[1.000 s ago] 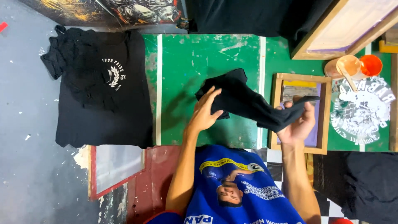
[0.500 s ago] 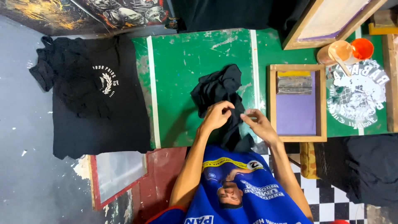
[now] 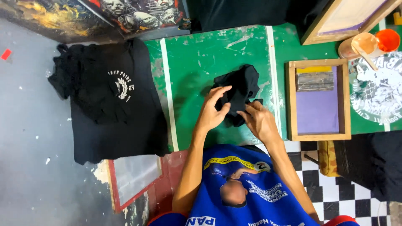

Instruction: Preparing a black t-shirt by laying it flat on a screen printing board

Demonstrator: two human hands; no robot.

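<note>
The green desk [image 3: 197, 54], scuffed and crossed by pale tape lines, fills the upper middle of the view. At nine o'clock on the grey floor lies a flat black T-shirt [image 3: 113, 113] with a small white wreath print on its chest. At three o'clock sits a wooden printing frame [image 3: 318, 99] with a purple screen and a strip of yellow along its far edge; a second, larger frame [image 3: 347, 19] leans at one o'clock. At two o'clock, just beyond the smaller frame, stands an orange cup [image 3: 387, 39] beside a tan pot with a stick in it.

At the centre of the desk lies a bunched black cloth [image 3: 240, 86], crumpled into a loose heap. The left hand [image 3: 211, 111] rests on its eight o'clock edge, fingers spread and curled lightly over the folds, pinching fabric between thumb and fingers. The right hand [image 3: 257, 119] sits at the cloth's five o'clock edge, fingers bent and closed on a fold. Both hands lie near each other, almost touching across the cloth.
</note>
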